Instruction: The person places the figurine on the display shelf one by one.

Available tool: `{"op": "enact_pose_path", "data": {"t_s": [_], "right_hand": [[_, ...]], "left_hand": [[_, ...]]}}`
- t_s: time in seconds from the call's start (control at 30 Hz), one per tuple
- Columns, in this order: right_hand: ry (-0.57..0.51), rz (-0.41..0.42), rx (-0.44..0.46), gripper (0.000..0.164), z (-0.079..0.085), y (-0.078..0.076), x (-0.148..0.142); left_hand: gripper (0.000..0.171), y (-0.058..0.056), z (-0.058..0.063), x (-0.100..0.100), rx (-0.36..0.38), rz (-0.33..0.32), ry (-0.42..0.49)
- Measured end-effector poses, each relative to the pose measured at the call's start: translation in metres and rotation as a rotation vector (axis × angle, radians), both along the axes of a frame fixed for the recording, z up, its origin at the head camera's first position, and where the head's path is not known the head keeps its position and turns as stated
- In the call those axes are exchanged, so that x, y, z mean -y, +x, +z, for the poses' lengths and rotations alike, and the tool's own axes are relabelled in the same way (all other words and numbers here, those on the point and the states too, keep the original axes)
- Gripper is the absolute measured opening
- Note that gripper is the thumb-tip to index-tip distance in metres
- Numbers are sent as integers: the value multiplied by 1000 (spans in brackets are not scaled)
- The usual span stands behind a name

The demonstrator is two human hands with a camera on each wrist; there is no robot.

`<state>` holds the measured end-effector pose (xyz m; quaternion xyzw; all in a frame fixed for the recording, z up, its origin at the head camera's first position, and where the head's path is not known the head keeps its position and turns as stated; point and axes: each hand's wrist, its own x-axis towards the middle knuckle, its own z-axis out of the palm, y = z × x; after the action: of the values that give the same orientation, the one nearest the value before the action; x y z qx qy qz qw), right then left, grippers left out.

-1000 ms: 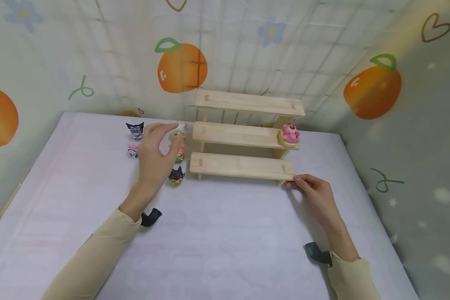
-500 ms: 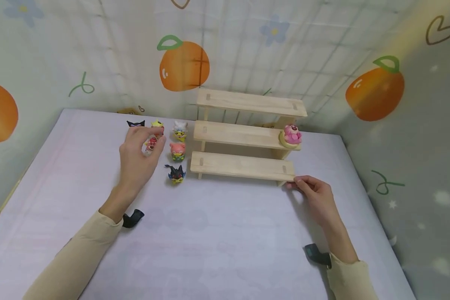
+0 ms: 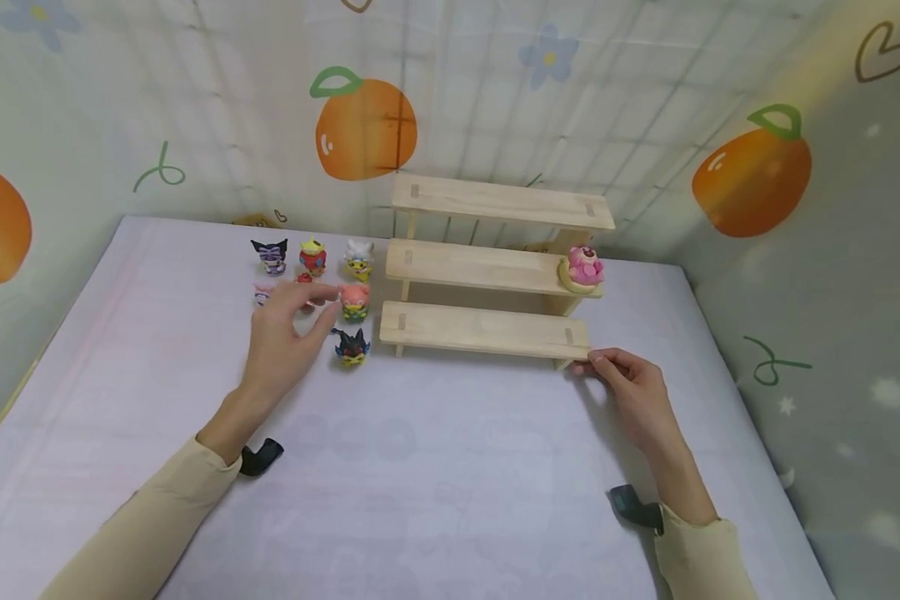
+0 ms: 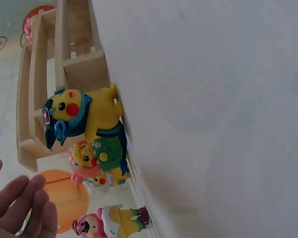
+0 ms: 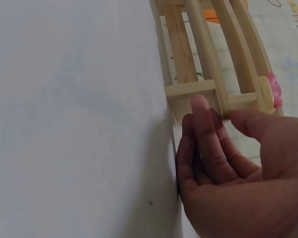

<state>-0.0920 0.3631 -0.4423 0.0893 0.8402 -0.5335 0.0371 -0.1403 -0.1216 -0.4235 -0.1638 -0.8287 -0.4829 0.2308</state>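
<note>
My left hand (image 3: 285, 337) hovers over a group of small figurines, thumb and fingers apart with nothing between them. Its fingertips overlap the edge of a pink-hooded figurine (image 3: 356, 303) in the head view. Nearer stands a yellow figurine with a dark pointed hood (image 4: 102, 111). The hand partly hides a bear figurine with a cone-like body (image 4: 119, 222) and a pink-and-white figurine (image 3: 261, 294). On the right, my right hand (image 3: 633, 387) pinches the front right corner of a three-tier wooden display stand (image 3: 487, 329), thumb on top of the lowest board, fingers underneath.
Behind the left hand are a black-and-purple figurine (image 3: 272, 257), a red-clothed figurine (image 3: 312, 257) and a white-capped figurine (image 3: 359, 259). A pink bear figurine (image 3: 585, 270) sits at the right end of the middle tier. A printed curtain (image 3: 465, 100) hangs behind the table.
My left hand has moved left off the right-hand column of figurines, then down and slightly right toward the pink-hooded one. The right hand keeps its hold on the stand's corner.
</note>
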Motion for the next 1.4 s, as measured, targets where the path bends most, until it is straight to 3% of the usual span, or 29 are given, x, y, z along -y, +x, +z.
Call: {"op": "enact_pose_path", "data": {"t_s": [0.37, 0.6, 1.03, 1.4], "right_hand": [[-22, 8, 1, 51, 2, 2, 0], [-65, -2, -28, 49, -1, 0, 2], [1, 5, -8, 53, 0, 2, 1], [24, -13, 22, 56, 1, 2, 2]], "left_hand": [[28, -1, -2, 0, 217, -197, -218], [37, -1, -4, 1, 264, -263, -327], [37, 1, -6, -2, 249, -269, -390], [31, 9, 10, -5, 243, -274, -337]]}}
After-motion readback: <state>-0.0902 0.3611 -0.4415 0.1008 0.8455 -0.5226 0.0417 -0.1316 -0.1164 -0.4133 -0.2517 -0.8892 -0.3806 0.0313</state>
